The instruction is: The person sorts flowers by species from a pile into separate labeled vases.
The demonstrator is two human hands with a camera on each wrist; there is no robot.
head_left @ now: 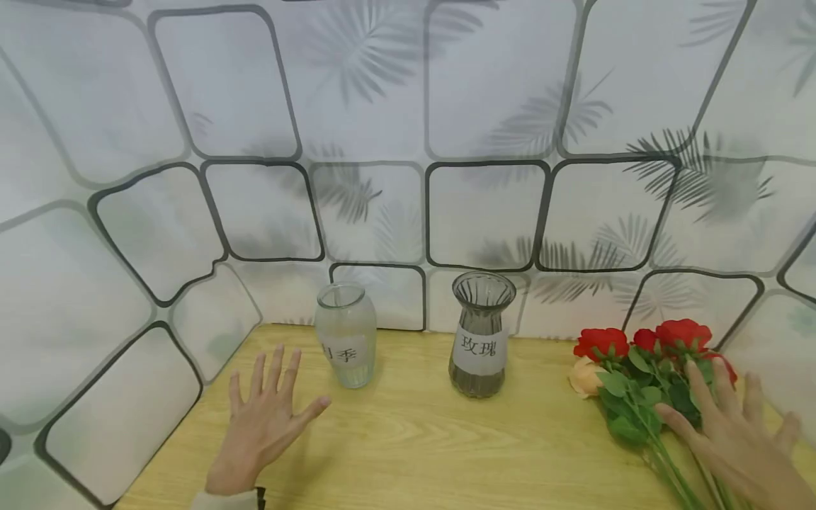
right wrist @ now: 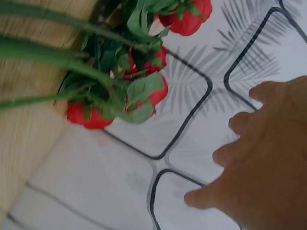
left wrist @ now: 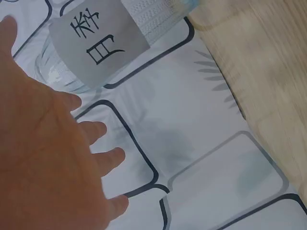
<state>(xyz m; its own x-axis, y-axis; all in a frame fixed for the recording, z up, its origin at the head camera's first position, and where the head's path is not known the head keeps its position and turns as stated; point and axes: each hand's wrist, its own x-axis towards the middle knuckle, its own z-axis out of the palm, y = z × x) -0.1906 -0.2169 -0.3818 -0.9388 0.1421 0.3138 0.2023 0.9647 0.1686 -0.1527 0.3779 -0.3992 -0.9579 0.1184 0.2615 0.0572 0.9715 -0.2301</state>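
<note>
both my hands are let go. my left hand (head_left: 261, 421) has its fingers spread out with nothing in it, and my right hand (head_left: 739, 432) is spread too and holds nothing. the bunch of flowers (head_left: 644, 397) lies on the table (head_left: 408, 439) by my right hand. it has red heads (head_left: 682, 333) and a peach flower (head_left: 586, 377). the clear vase (head_left: 347, 336) stands up past my left hand. the gray vase (head_left: 480, 340) stands between it and the flowers.

i think i am right at the start, with no flower picked up yet. my guess is that the next move calls for pinching one stem (right wrist: 48, 56) softly, so the leaves don't snag.

from my head, my right hand hides part of the bunch, so it looks like touching. the right wrist view shows my fingers apart from the red heads, with wall cloth (right wrist: 187, 124) between. the left wrist view shows both marks on the clear vase's paper label (left wrist: 98, 45); from my head, one is partly turned away.
</note>
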